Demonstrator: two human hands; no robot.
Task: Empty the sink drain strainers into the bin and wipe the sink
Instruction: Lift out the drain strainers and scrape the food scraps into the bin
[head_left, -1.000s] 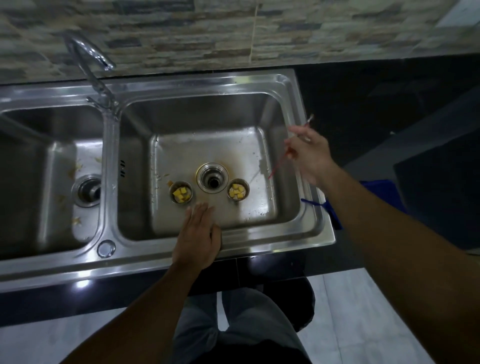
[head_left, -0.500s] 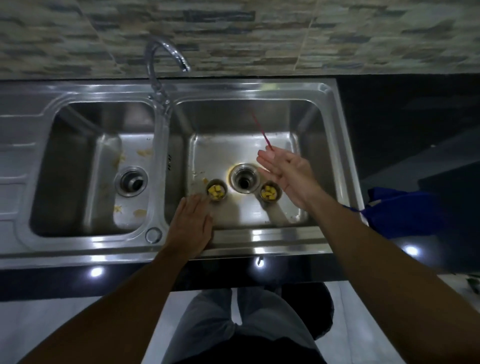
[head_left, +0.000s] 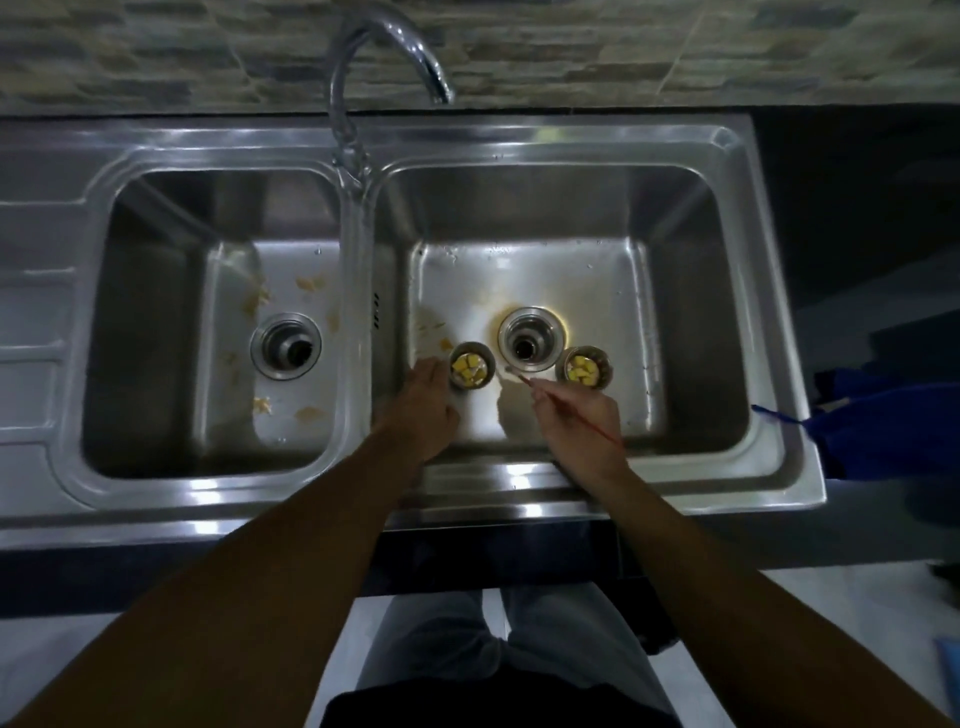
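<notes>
Since half a second ago, the right hand (head_left: 576, 415) has been drawn to the near side of the open drain (head_left: 530, 340), and the thin red stick (head_left: 519, 377) pinched in its fingers has been swung down until its tip points at the drain's near edge. The left hand (head_left: 423, 402) has been slid forward; its fingers are held straight and together against the outer wall of the left strainer (head_left: 471, 365).

Both strainers are stood upright on the floor of the sink (head_left: 519, 145). The left strainer is just left of the drain and the right strainer (head_left: 584, 368) just right of it. Each is loaded with yellow food scraps, and neither has been emptied yet.

The strainers are judged to be light, rigid metal cups, probably wet and slippery. A hold around the rim or the outer wall would be safest, with the cup kept level so that nothing is tipped out before the bin is reached. The scraps look soft and loose, so a shake or a tap may be needed.

More scraps are scattered far left of the drain, in the other basin.
</notes>
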